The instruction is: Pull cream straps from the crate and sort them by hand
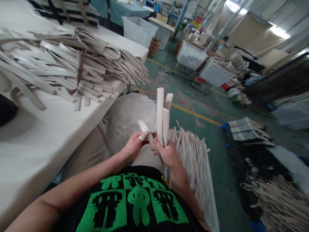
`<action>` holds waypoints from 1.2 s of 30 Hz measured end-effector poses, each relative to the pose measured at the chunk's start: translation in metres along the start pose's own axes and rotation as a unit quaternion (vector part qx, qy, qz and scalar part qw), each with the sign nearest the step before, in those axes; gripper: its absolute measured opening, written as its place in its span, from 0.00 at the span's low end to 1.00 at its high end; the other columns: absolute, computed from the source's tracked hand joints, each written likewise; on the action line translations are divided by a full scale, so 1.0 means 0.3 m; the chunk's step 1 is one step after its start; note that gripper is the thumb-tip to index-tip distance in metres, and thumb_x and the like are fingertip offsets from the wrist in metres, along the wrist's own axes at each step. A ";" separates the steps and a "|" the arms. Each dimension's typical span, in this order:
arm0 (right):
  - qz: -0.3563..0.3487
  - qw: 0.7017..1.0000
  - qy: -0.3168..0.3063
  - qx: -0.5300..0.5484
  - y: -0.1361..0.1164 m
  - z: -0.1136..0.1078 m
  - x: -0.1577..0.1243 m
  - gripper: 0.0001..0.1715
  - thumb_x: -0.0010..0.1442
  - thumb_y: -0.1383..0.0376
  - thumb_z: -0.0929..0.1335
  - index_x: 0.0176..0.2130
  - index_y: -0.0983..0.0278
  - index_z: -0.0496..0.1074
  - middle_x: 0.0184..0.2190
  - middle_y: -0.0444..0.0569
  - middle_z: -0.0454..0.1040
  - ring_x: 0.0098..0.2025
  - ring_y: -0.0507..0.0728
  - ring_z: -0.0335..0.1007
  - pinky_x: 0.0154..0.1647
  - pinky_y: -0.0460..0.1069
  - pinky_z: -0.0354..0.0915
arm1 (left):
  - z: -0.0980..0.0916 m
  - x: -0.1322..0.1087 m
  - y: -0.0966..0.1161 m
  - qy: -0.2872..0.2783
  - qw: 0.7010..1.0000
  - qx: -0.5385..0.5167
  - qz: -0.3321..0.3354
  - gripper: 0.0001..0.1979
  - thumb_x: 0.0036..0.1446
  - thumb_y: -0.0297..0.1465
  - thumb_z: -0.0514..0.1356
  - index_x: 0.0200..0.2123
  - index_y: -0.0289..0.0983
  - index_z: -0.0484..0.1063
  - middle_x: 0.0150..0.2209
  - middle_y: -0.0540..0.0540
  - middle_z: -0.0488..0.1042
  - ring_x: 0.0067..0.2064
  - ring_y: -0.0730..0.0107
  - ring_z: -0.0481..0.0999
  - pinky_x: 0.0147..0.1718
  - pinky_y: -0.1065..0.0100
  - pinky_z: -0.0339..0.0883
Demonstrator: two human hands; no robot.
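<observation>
My right hand [167, 151] is closed around several flat off-white straps [159, 112], whose ends stick up above the fist. My left hand [135, 143], with a pale wrap on one finger, pinches another strap [152, 141] slanting across between both hands. A clear, shiny bit that looks like plastic film [143, 125] is at that strap's upper end. Below my left hand stands a round tub lined with clear plastic [130, 106], with pale scraps inside. Close to my right forearm is a white bin [212, 193] full of long straps [190, 154].
A white-covered table [72, 129] on the left bears a heap of loose straps [60, 71] and a tied bundle [103, 48]. More straps [277, 199] lie on dark sheeting at the right. White carts [191, 56] and a white bin [140, 30] stand farther back on the green floor.
</observation>
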State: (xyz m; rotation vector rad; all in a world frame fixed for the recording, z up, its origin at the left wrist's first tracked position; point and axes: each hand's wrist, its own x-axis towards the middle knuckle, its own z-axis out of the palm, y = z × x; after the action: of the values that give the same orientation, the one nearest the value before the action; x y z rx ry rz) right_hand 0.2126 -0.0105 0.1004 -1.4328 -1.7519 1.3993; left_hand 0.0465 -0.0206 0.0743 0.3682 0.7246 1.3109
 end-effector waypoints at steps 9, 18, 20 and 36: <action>-0.016 0.996 0.063 -0.055 -0.035 -0.018 -0.051 0.30 0.61 0.40 0.67 0.37 0.64 0.76 0.24 0.50 0.76 0.22 0.56 0.73 0.24 0.49 0.73 | 0.052 -0.035 -0.008 -0.102 0.995 0.008 -0.004 0.19 0.52 0.45 0.71 0.32 0.33 0.84 0.23 0.43 0.76 0.30 0.61 0.76 0.35 0.62 0.70; -0.002 0.995 0.076 -0.066 -0.058 -0.022 -0.094 0.32 0.61 0.38 0.66 0.35 0.63 0.75 0.22 0.49 0.75 0.21 0.55 0.71 0.23 0.49 0.71 | 0.090 -0.029 0.040 -0.081 0.995 0.031 0.058 0.17 0.51 0.45 0.72 0.31 0.35 0.83 0.26 0.43 0.79 0.30 0.63 0.76 0.35 0.63 0.71; -0.007 0.993 0.096 -0.067 -0.071 -0.016 -0.084 0.33 0.61 0.37 0.65 0.34 0.63 0.75 0.23 0.50 0.75 0.22 0.55 0.72 0.25 0.50 0.73 | 0.107 -0.039 0.016 -0.130 0.991 0.030 0.023 0.21 0.52 0.49 0.70 0.30 0.34 0.83 0.21 0.45 0.74 0.23 0.67 0.71 0.28 0.64 0.68; -0.019 0.993 0.113 0.031 -0.022 -0.033 -0.137 0.27 0.62 0.43 0.69 0.35 0.65 0.76 0.20 0.44 0.73 0.18 0.51 0.68 0.18 0.44 0.65 | 0.122 -0.007 0.006 -0.048 0.997 0.040 0.037 0.21 0.47 0.46 0.74 0.36 0.34 0.84 0.37 0.39 0.84 0.45 0.57 0.80 0.48 0.60 0.71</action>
State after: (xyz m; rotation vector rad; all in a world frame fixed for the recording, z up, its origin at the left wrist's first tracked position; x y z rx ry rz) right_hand 0.2322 -0.0434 0.1194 -1.4543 -1.5718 1.2080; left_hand 0.0694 -0.0167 0.1025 0.5241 0.6893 1.3269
